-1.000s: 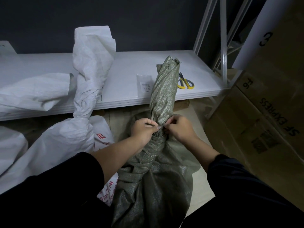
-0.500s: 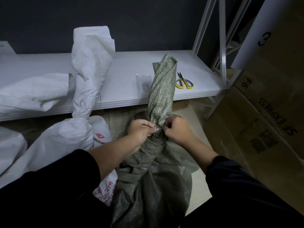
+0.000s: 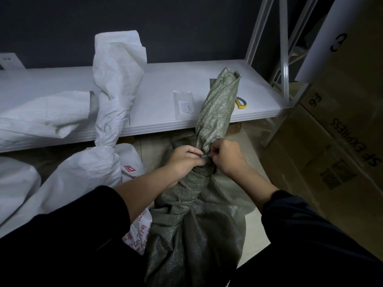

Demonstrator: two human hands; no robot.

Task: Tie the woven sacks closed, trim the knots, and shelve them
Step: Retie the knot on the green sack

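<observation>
Green sack [image 3: 196,235] neck pinched; carton [image 3: 339,183] reads SF EXPRESS.

My green sack [image 3: 194,235] stands upright: twisted neck rising above the grip, full body below. Left of the grip a white sack [image 3: 83,172] stands, neck twisted too. Yellow scissors [image 3: 241,103] lie beyond, on the shelf [image 3: 161,79].

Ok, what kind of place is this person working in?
Probably a storeroom or parcel warehouse: white metal shelving, SF Express cartons stacked at the right, and filled woven sacks, a green sack and a white sack.
</observation>
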